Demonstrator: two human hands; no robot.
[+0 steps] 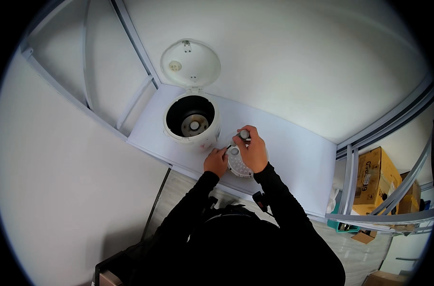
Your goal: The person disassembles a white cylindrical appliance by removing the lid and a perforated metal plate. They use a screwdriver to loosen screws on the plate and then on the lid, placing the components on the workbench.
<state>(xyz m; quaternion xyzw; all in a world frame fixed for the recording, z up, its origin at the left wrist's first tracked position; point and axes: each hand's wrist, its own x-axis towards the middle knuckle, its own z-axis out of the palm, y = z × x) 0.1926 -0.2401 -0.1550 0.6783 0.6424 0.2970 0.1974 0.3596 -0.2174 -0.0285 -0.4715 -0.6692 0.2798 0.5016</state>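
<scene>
While both hands meet at the near edge of the white table (293,157), a round, pale perforated disc (239,167) sits between them, just in front of the open rice cooker (192,123). The right hand (253,148) curls over the disc's upper side, fingers closed around a small grey knob-like piece (244,134) at the top; a second grey round knob (234,151) shows on the disc near the thumb. The left hand (216,160) pinches the disc's left rim, fingers narrow and bent. Both sleeves are black. Just beyond the hands the cooker stands white and round, its dark inner well bare with a metal heating plate and a pale centre stud at the bottom. Its lid (190,64) is flung back upright, showing a white inner face with a small round vent. White panels on grey frames wall the table on the left and behind. Off to the right, past the frame, a tall brown cardboard box (375,175) stands with a white label on its side and dark printing; more brown boxes (409,198) crowd behind it, a teal crate (343,226) lies below, and a flat cardboard piece (364,236) rests on the floor.
</scene>
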